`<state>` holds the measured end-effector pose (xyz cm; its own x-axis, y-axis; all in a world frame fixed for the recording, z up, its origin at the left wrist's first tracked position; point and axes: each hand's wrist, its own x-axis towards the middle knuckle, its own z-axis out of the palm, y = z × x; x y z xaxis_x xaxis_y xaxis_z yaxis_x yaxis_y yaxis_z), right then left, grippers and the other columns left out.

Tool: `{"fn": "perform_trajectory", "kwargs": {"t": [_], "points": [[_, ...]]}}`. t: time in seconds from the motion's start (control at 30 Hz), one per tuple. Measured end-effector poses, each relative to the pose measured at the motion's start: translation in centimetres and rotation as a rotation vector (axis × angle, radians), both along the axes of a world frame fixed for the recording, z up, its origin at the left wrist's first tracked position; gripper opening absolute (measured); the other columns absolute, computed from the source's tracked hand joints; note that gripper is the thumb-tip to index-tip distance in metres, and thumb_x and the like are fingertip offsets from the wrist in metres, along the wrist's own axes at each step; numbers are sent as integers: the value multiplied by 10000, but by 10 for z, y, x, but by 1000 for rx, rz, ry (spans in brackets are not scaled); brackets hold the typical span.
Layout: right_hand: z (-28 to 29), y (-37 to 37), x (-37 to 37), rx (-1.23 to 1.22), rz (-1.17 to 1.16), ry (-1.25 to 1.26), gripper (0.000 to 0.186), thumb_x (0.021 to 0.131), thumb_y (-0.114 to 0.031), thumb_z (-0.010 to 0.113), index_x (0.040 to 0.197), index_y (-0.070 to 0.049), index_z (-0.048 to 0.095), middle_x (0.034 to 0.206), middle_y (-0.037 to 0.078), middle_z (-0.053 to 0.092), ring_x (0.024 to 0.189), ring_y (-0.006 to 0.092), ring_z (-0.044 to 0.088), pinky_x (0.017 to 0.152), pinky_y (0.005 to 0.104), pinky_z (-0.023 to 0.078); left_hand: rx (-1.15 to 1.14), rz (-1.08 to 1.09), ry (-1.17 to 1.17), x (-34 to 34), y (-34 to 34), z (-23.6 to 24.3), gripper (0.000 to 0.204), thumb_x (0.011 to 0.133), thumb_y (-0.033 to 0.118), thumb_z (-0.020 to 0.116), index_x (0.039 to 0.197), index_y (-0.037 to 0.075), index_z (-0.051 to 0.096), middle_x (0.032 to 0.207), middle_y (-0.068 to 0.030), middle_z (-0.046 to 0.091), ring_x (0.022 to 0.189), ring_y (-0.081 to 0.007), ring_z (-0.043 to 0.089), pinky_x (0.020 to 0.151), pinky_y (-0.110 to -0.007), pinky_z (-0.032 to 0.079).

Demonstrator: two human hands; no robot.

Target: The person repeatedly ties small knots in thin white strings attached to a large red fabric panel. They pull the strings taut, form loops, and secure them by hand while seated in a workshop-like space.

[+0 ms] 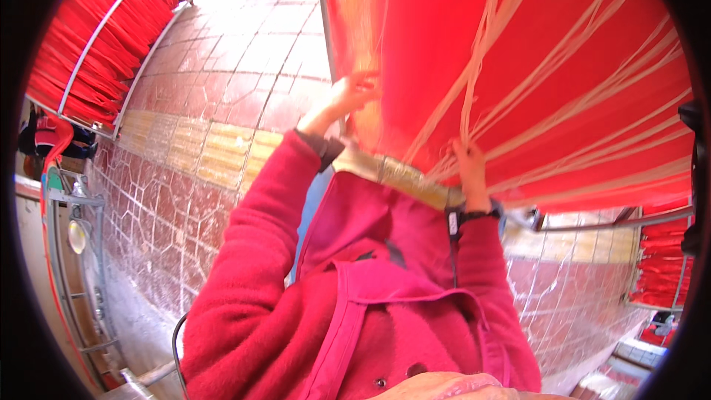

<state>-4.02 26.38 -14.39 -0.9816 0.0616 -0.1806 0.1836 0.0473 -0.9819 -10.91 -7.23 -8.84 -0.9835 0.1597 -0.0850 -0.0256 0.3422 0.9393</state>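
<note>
A wide red sheet (429, 37) stretches away in front of me, with bundles of pale strands (544, 100) fanning out across it. The strands draw together at the near edge, beside my right hand (472, 172). Its fingers are closed on the gathered strands there. My left hand (355, 95) is at the left edge of the sheet, fingers loosely curved and apart, with nothing visible in them. A yellowish strip (404, 176) runs along the near edge, between the sheet and my red apron (370, 215).
Racks of hanging red material stand at the far left (104, 30) and right (663, 263). A metal bar (607, 222) runs under the sheet at right. Tiled floor (170, 215) lies to my left, near a metal stand (81, 200).
</note>
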Motion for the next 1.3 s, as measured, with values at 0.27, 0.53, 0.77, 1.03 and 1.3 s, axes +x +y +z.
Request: {"fn": "perform_trajectory", "kwargs": {"t": [0.27,0.53,0.77,1.03,1.3], "points": [[47,-18,30,-86,96,122,151,912,-121,635,1026,-23,651,871,6,643,764,74,600,657,205,472,-94,259,675,7,13,149,507,825,210,745,1273,50,569,1089,-131,678,931,-203,679,785,-319,544],[68,-22,59,101,403,71,168,940,-116,583,1031,7,653,941,42,673,932,115,614,847,259,477,273,-15,799,12,36,371,394,958,240,599,1290,31,555,1162,-76,636,1067,-144,607,872,-288,529],[64,-20,78,224,454,178,225,961,-218,587,1044,-33,686,887,-5,657,872,71,577,766,230,453,416,-85,823,2,64,496,484,989,376,523,1266,-20,551,1180,-138,624,1084,-208,618,890,-318,537],[73,-30,92,134,526,136,206,977,-184,560,1064,-39,679,905,-4,661,830,75,600,755,228,476,630,-140,880,-58,83,566,203,930,277,638,984,84,670,812,-10,673,562,-74,564,472,-202,430],[86,-29,96,-32,536,109,213,980,-182,550,1078,-43,679,897,-21,658,768,53,580,695,204,463,525,-28,901,-69,77,569,201,925,258,643,910,62,682,727,-29,655,580,-118,613,514,-252,511]]}}
